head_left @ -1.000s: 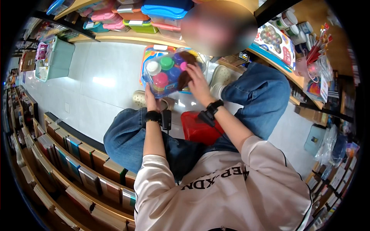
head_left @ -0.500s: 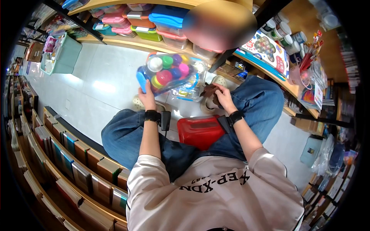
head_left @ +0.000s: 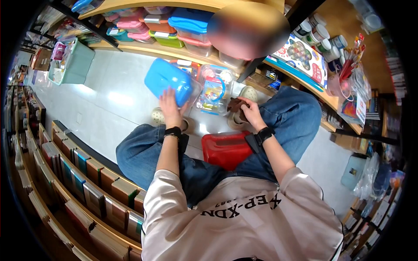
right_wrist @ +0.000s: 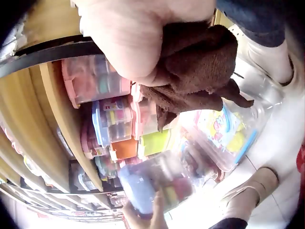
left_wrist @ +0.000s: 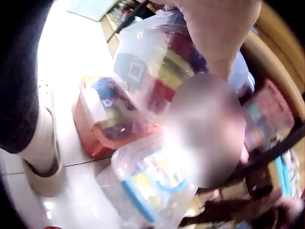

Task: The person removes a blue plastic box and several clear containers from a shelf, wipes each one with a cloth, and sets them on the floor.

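Observation:
My left hand (head_left: 171, 106) holds a clear plastic box with a blue lid (head_left: 167, 80), tilted so that the lid faces me. Colourful tubs show through the box's clear side (right_wrist: 174, 188) in the right wrist view. Down by my right shoe, my right hand (head_left: 253, 115) grips a crumpled brown cloth (right_wrist: 200, 64), which hangs in loose folds. Between the hands, a clear case with a blue handle (head_left: 213, 93) lies on the floor. Next to it stands an orange-rimmed box (left_wrist: 93, 126), partly hidden behind the held box in the head view.
A red plastic stool (head_left: 226, 150) stands between my legs. Shelves ahead hold stacked boxes with coloured lids (head_left: 165, 38). To the right are paint jars and a cup of brushes (head_left: 346, 74). A pale green bin (head_left: 76, 63) stands far left, above rows of books (head_left: 87, 182).
The right hand has drawn the brown cloth off the box toward the right shoe. The left hand has turned the box, so its blue lid now faces up instead of the tubs.

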Motion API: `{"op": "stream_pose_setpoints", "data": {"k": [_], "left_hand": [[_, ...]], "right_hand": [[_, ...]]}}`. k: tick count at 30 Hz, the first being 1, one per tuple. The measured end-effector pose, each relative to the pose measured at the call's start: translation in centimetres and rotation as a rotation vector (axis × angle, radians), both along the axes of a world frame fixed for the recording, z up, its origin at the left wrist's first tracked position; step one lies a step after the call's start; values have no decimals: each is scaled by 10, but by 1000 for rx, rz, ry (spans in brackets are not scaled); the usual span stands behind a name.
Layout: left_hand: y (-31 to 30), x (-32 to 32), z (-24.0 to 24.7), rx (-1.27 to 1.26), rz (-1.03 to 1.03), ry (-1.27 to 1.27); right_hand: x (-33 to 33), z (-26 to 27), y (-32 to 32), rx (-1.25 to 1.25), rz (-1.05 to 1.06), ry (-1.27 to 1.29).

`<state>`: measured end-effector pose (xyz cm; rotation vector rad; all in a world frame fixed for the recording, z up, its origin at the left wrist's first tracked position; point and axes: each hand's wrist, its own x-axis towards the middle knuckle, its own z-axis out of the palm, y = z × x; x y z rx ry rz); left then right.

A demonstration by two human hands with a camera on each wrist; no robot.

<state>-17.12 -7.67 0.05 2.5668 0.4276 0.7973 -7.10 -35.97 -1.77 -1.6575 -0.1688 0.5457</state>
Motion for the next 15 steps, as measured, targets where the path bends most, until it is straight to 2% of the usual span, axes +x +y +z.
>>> {"op": "stream_pose_setpoints", "data": {"k": [1,3,5,6,8,9,10,12,14,15], "left_hand": [[-6,-3,-6,158,-104,117],[-13,-7,-23,204,-163,208],[-18,-10,-42,291,-231,321],[-18,-7,-44,289,-223,319],[-20,-6,-50,245,-127,343],[-20,-7,-38,121,-117,365],[-19,-7,-35,121,-111,369],[-16,1,-32,-89,-103,209],[-15,13,-33,-156,-12,203],[-15,19,-34,-223,91,194]], "right_hand": [[-1,-1,0,8,16,-46],[1,-1,3,21,39,-98],[0,1,-1,-3,2,156],[2,2,-2,-5,9,152],[0,2,-5,-33,9,193],[0,2,-5,-34,15,195],[0,2,-4,-44,29,176],[0,-2,-1,-51,52,158],[-2,-10,2,-127,76,35],[-4,-8,4,-100,74,51]]}}
